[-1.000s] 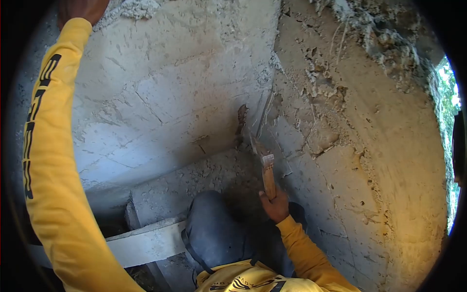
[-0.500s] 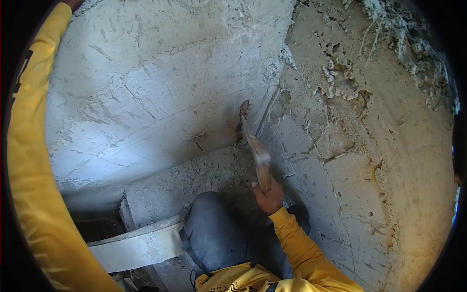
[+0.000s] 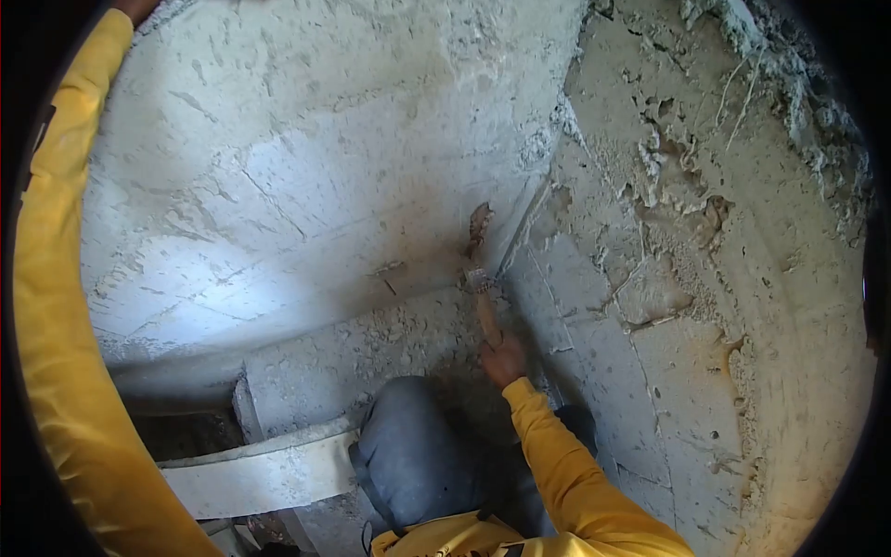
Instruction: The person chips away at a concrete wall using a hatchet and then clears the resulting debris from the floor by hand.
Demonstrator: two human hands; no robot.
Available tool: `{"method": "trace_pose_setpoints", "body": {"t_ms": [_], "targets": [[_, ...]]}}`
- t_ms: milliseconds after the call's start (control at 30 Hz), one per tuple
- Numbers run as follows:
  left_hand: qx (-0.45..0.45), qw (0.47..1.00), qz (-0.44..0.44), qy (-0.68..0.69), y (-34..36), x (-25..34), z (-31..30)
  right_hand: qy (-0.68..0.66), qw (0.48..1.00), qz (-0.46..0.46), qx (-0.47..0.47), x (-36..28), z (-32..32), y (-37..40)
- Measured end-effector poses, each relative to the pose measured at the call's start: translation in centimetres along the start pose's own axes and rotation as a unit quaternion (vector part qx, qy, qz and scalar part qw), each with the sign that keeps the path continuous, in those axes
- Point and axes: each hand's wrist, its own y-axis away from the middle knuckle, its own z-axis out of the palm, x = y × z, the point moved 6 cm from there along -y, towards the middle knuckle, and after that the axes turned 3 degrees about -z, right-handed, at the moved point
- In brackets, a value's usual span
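Observation:
Low in the corner between two rough concrete walls, my right hand [image 3: 504, 360] is wrapped round the wooden handle of a hand tool [image 3: 486, 316]. The tool's far end is close to a dark reddish chipped spot [image 3: 479, 226] in the left wall [image 3: 306, 121]; whether it touches is unclear. Of my left hand [image 3: 137, 7] only a small part shows at the top left edge, beyond a raised yellow sleeve. Its fingers are out of frame.
A pale board [image 3: 269, 478] runs beside my bent knee [image 3: 408, 446], with a dark opening [image 3: 190, 433] behind it. The right wall [image 3: 687, 371] is cracked and pitted. Rough, stringy material [image 3: 789, 93] hangs at the upper right.
The tool has dropped lower in the corner, away from the chipped spot, and my right hand has moved slightly up and left. The view has shifted a little. My left arm is nearly unchanged.

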Motion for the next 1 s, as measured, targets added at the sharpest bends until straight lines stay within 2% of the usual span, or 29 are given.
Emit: {"method": "trace_pose_setpoints", "body": {"t_ms": [67, 167, 233, 300, 367, 400, 467, 533, 600, 700, 767, 833, 867, 933, 967, 1000], "targets": [[-0.007, 1.000, -0.011, 0.012, 0.2, -0.3, 0.3, -0.031, 0.999, -0.022, -0.001, -3.6, -2.6, 0.7], [-0.011, 0.999, -0.017, 0.025, 0.4, 0.0, 0.3, -0.083, 0.983, -0.143, 0.082, -4.8, -4.5, 1.9], [-0.014, 0.999, -0.025, 0.031, 0.5, 0.0, 0.5, -0.143, 0.971, -0.163, 0.101, -5.9, -4.8, 2.1], [-0.012, 0.999, -0.025, 0.035, 0.5, -0.2, 0.6, -0.124, 0.969, -0.164, 0.136, -4.1, -3.7, 1.8], [-0.009, 0.999, -0.025, 0.036, 0.4, -0.3, 0.4, -0.028, 0.972, -0.143, 0.187, 3.7, 1.2, -0.2], [-0.009, 0.999, -0.027, 0.038, 0.6, -0.3, 0.5, 0.175, 0.982, -0.069, -0.003, 7.7, 4.7, -3.2], [-0.011, 0.999, -0.027, 0.042, 0.8, -0.2, 0.5, 0.093, 0.991, 0.077, -0.062, 7.3, 3.1, -2.7], [-0.008, 0.999, -0.026, 0.042, 0.7, -0.4, 0.2, 0.050, 0.991, 0.110, -0.065, 5.7, 2.8, -4.0], [-0.017, 0.998, -0.029, 0.051, 1.2, -0.3, 0.6, 0.059, 0.995, 0.071, -0.023, 6.3, 1.9, -2.2], [-0.017, 0.997, -0.037, 0.058, 1.4, -0.4, 0.5, 0.036, 0.997, -0.052, 0.046, 2.3, -1.2, -0.7], [-0.020, 0.997, -0.041, 0.064, 1.5, -0.2, 0.7, 0.001, 0.980, -0.163, 0.117, 0.2, -2.3, -0.2], [-0.022, 0.997, -0.041, 0.066, 1.7, -0.1, 0.7, -0.024, 0.968, -0.208, 0.135, 0.8, -1.8, -0.2], [-0.022, 0.996, -0.043, 0.069, 1.8, -0.1, 0.7, -0.030, 0.972, -0.201, 0.119, 2.6, -0.9, -0.8], [-0.021, 0.997, -0.040, 0.069, 1.6, -0.1, 0.6, 0.032, 0.994, -0.097, 0.046, 6.8, 2.6, -3.9], [-0.022, 0.996, -0.040, 0.072, 1.6, 0.0, 0.6, 0.101, 0.995, 0.008, -0.016, 9.5, 4.8, -5.6], [-0.022, 0.996, -0.040, 0.073, 1.8, 0.1, 0.6, 0.130, 0.989, 0.057, -0.038, 10.9, 5.1, -5.6]]}}
